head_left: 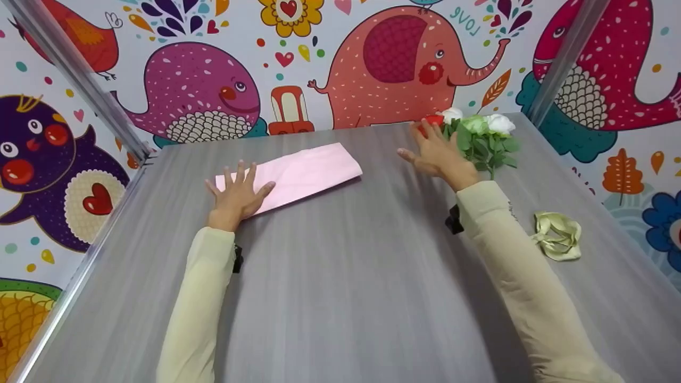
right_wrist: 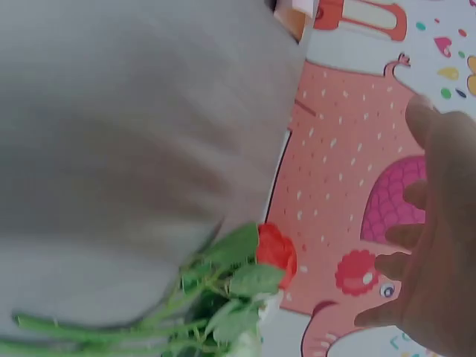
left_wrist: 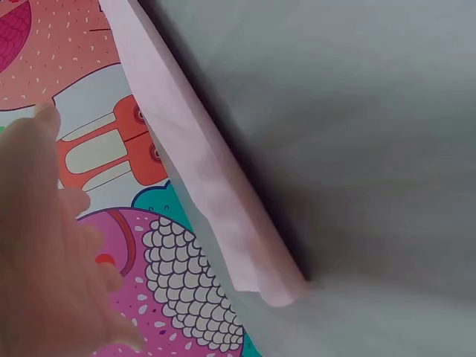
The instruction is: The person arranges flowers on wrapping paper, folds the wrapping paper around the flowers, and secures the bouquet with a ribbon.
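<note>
The grey table (head_left: pixel 340 298) lies bare and wide toward the near edge; patterned walls close its far and side edges. The left hand (head_left: pixel 237 194) rests flat, fingers spread, on the near end of the folded pink paper (head_left: pixel 303 173). The right hand (head_left: pixel 433 151), fingers relaxed and holding nothing, reaches beside the flower bunch (head_left: pixel 481 135) at the far edge. A cream ribbon (head_left: pixel 558 236) lies well apart, right.

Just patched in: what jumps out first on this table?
The left hand lies flat on a folded pink sheet at the table's far left. The right hand, fingers spread, reaches at a bunch of red and white flowers by the far right corner; a cream ribbon lies nearer right.
</note>
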{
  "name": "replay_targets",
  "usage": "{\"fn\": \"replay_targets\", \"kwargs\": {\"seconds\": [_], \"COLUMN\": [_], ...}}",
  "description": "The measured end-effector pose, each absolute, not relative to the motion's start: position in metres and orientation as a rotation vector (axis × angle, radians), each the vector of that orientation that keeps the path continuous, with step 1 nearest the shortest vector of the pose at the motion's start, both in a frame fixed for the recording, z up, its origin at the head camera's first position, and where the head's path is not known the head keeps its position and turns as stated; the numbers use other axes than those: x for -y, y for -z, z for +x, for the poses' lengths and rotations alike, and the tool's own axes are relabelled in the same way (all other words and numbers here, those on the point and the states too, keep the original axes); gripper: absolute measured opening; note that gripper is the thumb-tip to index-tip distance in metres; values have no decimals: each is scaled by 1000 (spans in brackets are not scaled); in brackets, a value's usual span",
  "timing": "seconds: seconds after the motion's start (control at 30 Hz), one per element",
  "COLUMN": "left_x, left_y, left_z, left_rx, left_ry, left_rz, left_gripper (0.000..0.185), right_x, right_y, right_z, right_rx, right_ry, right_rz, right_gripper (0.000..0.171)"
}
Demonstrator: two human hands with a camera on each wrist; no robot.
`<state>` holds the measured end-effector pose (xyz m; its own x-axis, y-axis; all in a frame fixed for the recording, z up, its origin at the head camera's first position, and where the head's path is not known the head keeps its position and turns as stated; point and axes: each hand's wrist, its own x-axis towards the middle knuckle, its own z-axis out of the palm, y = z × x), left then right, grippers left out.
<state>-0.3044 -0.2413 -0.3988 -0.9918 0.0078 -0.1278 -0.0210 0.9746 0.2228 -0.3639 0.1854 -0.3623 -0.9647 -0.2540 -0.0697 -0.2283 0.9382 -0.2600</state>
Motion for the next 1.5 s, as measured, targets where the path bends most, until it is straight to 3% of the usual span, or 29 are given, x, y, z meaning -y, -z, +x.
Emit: {"fn": "replay_targets", "kwargs": {"seconds": [0.53, 0.9, 1.07, 1.5], "left_x": [261, 271, 279, 284], "left_y": [407, 415, 418, 421], "left_z": [-290, -281, -279, -276], "left_rx": [-2952, -2887, -2866, -2793], "left_ry": [-475, -619, -721, -929], "left_rz": [-91, -342, -392, -545], "left_gripper": [85, 68, 57, 54], "right_x": [-130, -99, -90, -79], "right_y": [393, 420, 430, 440], "right_z": [-363, -367, -368, -368], "right_rx": [-2890, -2762, -2638, -2526], "right_ry": [843, 1158, 1267, 1331], "right_rz": [-388, -420, -319, -180], "right_gripper": [75, 64, 67, 64]}}
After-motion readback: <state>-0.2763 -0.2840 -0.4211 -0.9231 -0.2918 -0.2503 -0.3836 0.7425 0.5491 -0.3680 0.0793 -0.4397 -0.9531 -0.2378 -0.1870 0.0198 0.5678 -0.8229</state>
